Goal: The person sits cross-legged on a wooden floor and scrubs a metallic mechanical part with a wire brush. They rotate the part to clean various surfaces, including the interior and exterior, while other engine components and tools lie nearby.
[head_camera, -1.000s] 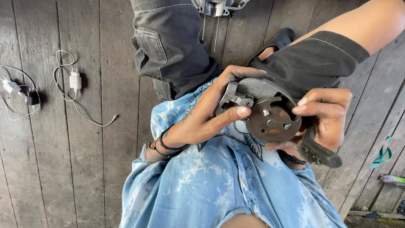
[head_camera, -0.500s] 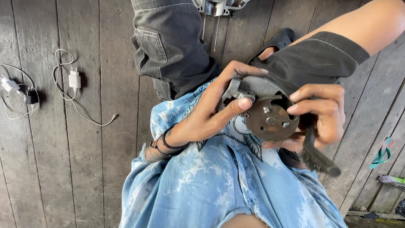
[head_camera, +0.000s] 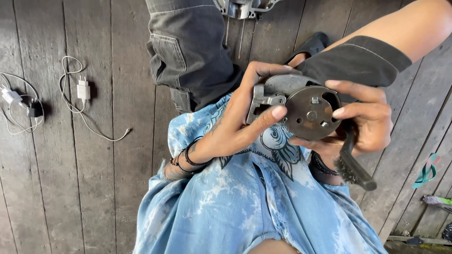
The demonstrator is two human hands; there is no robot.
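The metal disc part [head_camera: 308, 112] is held above the lap, over the blue shirt [head_camera: 245, 207], well right of the white charger [head_camera: 83, 89] on the plank floor [head_camera: 56, 188].

Left hand [head_camera: 235, 127]: grip closed on the part's bracket side, thumb pressed near the disc edge, fingers wrapped over the top rim.

Right hand [head_camera: 362, 127]: grip closed on the disc's right edge, fingertips on its face; the same hand also carries a brush [head_camera: 353, 164], bristles pointing down and away from the disc.

To handle this well, it seems best to support the part from both sides, keep fingertips clear of the disc's slots and studs, and hold the face square to the eye.
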